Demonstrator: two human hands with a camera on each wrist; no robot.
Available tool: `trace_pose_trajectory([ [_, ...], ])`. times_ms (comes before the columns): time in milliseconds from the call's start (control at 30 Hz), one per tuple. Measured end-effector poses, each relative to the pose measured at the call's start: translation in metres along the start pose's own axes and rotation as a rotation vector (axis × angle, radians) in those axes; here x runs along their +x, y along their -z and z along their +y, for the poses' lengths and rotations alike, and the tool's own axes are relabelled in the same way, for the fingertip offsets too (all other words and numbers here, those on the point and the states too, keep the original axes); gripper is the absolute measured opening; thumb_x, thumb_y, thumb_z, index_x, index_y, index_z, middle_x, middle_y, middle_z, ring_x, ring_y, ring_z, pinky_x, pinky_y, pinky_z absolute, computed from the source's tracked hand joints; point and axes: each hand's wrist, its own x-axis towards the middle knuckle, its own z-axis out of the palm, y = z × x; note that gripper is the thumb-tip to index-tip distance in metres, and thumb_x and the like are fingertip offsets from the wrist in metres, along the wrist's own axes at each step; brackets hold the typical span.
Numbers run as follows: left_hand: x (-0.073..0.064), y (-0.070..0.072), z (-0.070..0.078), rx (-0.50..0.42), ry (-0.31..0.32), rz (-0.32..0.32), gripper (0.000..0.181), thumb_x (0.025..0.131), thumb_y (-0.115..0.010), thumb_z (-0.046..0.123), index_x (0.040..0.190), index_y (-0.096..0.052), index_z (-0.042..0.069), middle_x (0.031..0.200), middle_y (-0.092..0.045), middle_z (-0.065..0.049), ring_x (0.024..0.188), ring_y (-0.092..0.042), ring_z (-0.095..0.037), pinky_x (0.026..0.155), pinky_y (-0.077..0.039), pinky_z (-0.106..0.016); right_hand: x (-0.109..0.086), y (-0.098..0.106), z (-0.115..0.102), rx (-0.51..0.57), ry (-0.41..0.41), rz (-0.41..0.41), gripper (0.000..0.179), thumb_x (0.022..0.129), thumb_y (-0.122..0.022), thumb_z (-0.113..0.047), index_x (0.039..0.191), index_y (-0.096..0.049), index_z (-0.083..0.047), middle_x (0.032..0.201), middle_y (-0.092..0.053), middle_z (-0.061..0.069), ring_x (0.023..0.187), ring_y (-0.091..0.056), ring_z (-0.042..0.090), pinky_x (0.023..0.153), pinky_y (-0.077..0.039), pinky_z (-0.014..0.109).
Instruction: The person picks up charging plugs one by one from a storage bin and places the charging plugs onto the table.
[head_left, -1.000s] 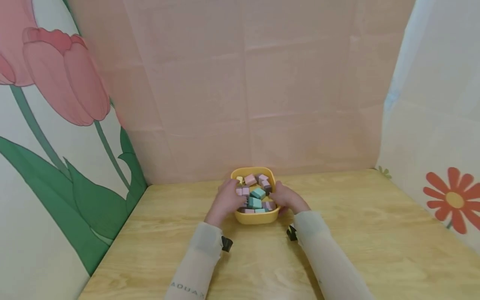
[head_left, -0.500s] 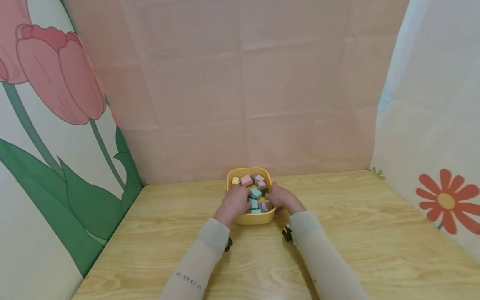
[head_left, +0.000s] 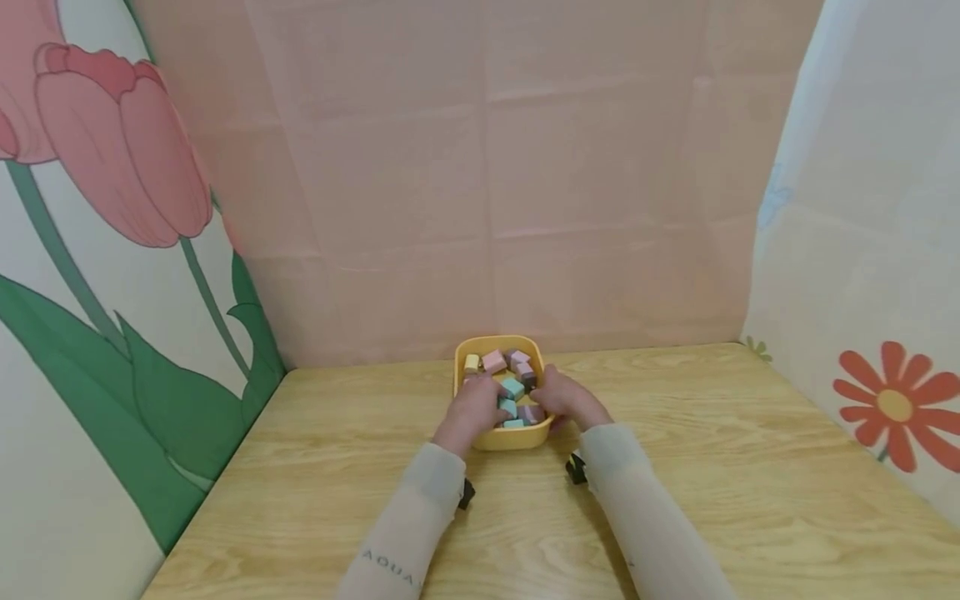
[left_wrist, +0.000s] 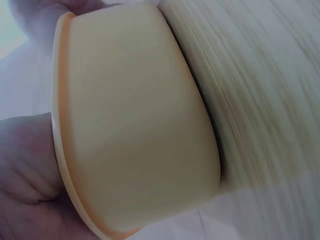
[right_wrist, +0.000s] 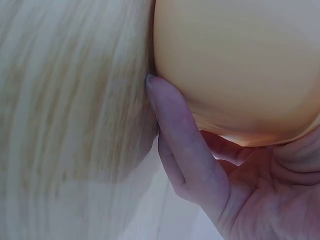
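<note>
A small yellow tub (head_left: 513,439) stands on the table near the back wall with small blocks in it. My left hand (head_left: 476,408) reaches over the near left rim, its fingers down among the blocks. What those fingers hold is hidden, and I cannot tell whether they grasp a block. At the right wall, my right hand (head_left: 567,395) grips the tub, with the thumb over the rim and the fingers against the outside, as the right wrist view shows. A teal block (head_left: 512,387), a pink block (head_left: 494,361) and a yellow block (head_left: 471,362) show inside.
The wooden table (head_left: 330,467) spreads around the tub. A pink cloth (head_left: 480,183) hangs behind it, with a tulip panel (head_left: 120,150) on the left and a white flowered sheet (head_left: 847,275) on the right. A black wrist camera (head_left: 576,468) sits under the right cuff.
My left hand has moved rightward from the tub's left edge to over the blocks and now covers some of them. My right hand keeps its grip on the right wall.
</note>
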Motion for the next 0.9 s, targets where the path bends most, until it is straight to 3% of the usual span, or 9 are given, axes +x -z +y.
trace_pose_trajectory([
  [200, -0.003, 0.002, 0.009, -0.057, 0.055, 0.001, 0.03, 0.094, -0.087, 0.025, 0.12, -0.082, 0.011, 0.127, -0.078, -0.004, 0.119, -0.071, -0.025, 0.105, -0.059, -0.042, -0.002, 0.001, -0.002, -0.003, -0.014, -0.005, 0.058, 0.106, -0.054, -0.011, 0.154, -0.028, 0.01, 0.113, -0.055, 0.022, 0.074, -0.067, 0.025, 0.067, -0.067, 0.041],
  [400, -0.001, 0.004, 0.016, -0.036, 0.093, -0.011, 0.031, 0.093, -0.088, 0.025, 0.12, -0.08, 0.011, 0.124, -0.079, -0.003, 0.115, -0.073, -0.023, 0.102, -0.061, -0.042, -0.002, 0.002, -0.001, 0.007, -0.02, 0.0, 0.058, 0.106, -0.054, -0.011, 0.154, -0.028, 0.009, 0.11, -0.054, 0.02, 0.074, -0.066, 0.025, 0.068, -0.067, 0.043],
  [700, 0.003, 0.002, 0.013, 0.041, 0.049, 0.046, 0.024, 0.087, -0.093, 0.031, 0.098, -0.08, 0.013, 0.095, -0.077, 0.001, 0.088, -0.069, -0.018, 0.08, -0.059, -0.036, -0.003, 0.003, 0.0, 0.012, -0.01, 0.003, 0.06, 0.107, -0.053, -0.011, 0.156, -0.026, 0.01, 0.123, -0.055, 0.026, 0.078, -0.069, 0.027, 0.068, -0.067, 0.042],
  [800, 0.003, 0.003, 0.012, 0.025, 0.027, 0.064, 0.028, 0.085, -0.095, 0.029, 0.102, -0.082, 0.012, 0.101, -0.08, 0.0, 0.091, -0.071, -0.018, 0.083, -0.06, -0.036, -0.003, 0.002, 0.0, 0.025, -0.002, 0.001, 0.062, 0.105, -0.054, -0.01, 0.156, -0.026, 0.011, 0.127, -0.054, 0.027, 0.08, -0.07, 0.028, 0.067, -0.067, 0.042],
  [900, 0.003, 0.004, 0.011, -0.021, 0.008, 0.077, 0.036, 0.082, -0.097, 0.025, 0.112, -0.083, 0.011, 0.116, -0.082, -0.001, 0.105, -0.074, -0.02, 0.096, -0.062, -0.038, -0.003, 0.001, 0.002, 0.035, 0.006, 0.0, 0.063, 0.104, -0.054, -0.009, 0.156, -0.026, 0.011, 0.129, -0.054, 0.028, 0.079, -0.071, 0.029, 0.065, -0.067, 0.042],
])
